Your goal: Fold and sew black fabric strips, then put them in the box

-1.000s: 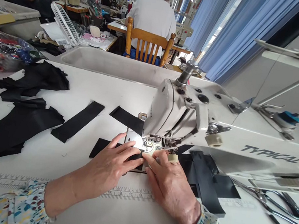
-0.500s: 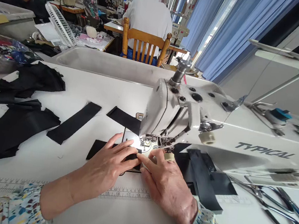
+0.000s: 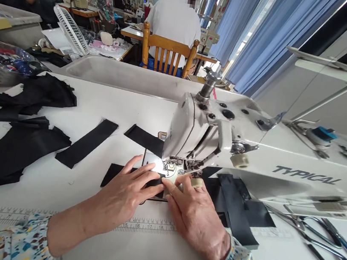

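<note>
A black fabric strip (image 3: 111, 174) lies flat at the front of the sewing machine's metal plate. My left hand (image 3: 128, 188) rests on it, palm down with fingers spread, covering its middle. From the right, my right hand (image 3: 196, 213) touches the strip's end with its stretched index fingertip; the thumb sits apart below and the other fingers are bent. Just beyond the fingertips is the needle area of the white sewing machine (image 3: 212, 131). A second black strip (image 3: 145, 138) runs under the machine head from the left.
Another black strip (image 3: 86, 143) and black fabric pieces (image 3: 12, 150) lie on the left. More black pieces (image 3: 239, 212) sit under the machine arm, with scissors (image 3: 323, 237) at the right. A printed ruler (image 3: 137, 226) crosses the table front. Beyond a trough (image 3: 119, 75), a person sits on a wooden chair (image 3: 170, 45).
My right hand has shifted very slightly to the right, its index fingertip still at the strip's end. My left hand stays on the strip, and the view has moved a little.
</note>
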